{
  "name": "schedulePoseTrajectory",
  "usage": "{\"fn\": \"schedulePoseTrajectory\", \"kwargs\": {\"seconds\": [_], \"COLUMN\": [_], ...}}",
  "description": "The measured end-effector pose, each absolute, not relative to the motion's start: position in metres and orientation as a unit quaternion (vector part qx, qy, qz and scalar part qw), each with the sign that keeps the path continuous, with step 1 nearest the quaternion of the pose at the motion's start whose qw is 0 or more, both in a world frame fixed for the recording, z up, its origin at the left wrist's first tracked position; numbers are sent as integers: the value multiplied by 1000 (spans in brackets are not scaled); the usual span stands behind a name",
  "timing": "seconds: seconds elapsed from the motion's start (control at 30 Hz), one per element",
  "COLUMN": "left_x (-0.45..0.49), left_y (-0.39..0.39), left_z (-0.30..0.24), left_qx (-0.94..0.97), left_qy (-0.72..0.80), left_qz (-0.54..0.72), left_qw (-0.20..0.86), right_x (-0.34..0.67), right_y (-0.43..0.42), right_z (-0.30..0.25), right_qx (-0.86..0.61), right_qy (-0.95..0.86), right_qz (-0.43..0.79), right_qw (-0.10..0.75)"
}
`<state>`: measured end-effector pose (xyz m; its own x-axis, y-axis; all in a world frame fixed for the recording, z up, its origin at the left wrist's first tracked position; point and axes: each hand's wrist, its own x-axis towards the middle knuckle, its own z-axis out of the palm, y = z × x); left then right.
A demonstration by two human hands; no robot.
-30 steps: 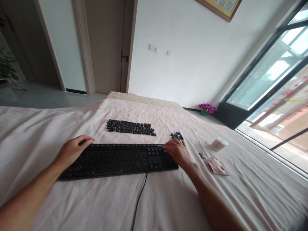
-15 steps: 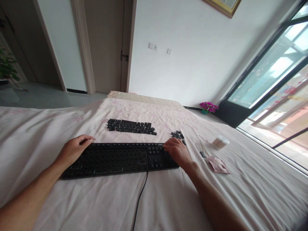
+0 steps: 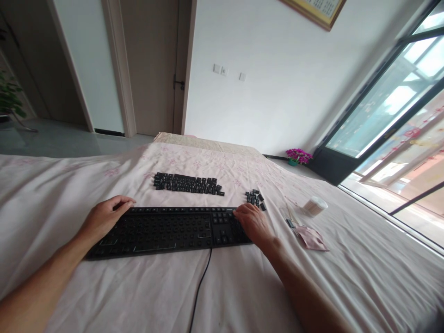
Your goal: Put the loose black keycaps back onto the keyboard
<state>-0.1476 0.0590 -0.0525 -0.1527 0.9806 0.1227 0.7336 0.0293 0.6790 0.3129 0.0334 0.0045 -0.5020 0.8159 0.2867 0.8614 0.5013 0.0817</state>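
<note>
A black keyboard [image 3: 166, 231] with most keycaps removed lies across the pink bedsheet [image 3: 225, 286]. My left hand [image 3: 104, 217] curls over its left end, fingers bent on the top edge. My right hand [image 3: 253, 222] rests on the right end by the number pad, fingers closed over the edge. Beyond the keyboard lies a row of loose black keycaps [image 3: 187, 183]. A smaller pile of keycaps [image 3: 255, 197] sits just past my right fingertips.
A round box of cotton swabs [image 3: 314, 206], loose swabs [image 3: 289, 215] and a pink packet [image 3: 310, 238] lie to the right. The keyboard's cable [image 3: 199, 286] runs toward me. A door, a potted flower [image 3: 298, 156] and a big window stand beyond the bed.
My right hand has shifted slightly left along the keyboard's right end. The view has moved a little; my left hand stays put.
</note>
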Motion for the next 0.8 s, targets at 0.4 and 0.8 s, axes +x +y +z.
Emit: {"fn": "schedulePoseTrajectory", "kwargs": {"seconds": [0.4,0.8], "left_x": [-146,-150], "left_y": [57,62], "left_z": [-51,-57], "left_qx": [620,622], "left_qy": [694,696], "left_qz": [313,305], "left_qw": [191,188], "right_x": [302,322], "right_y": [8,22], "right_z": [-5,-4], "right_qx": [-506,-535], "right_qy": [-840,-822], "right_qz": [-154,-55], "right_qw": [120,187]}}
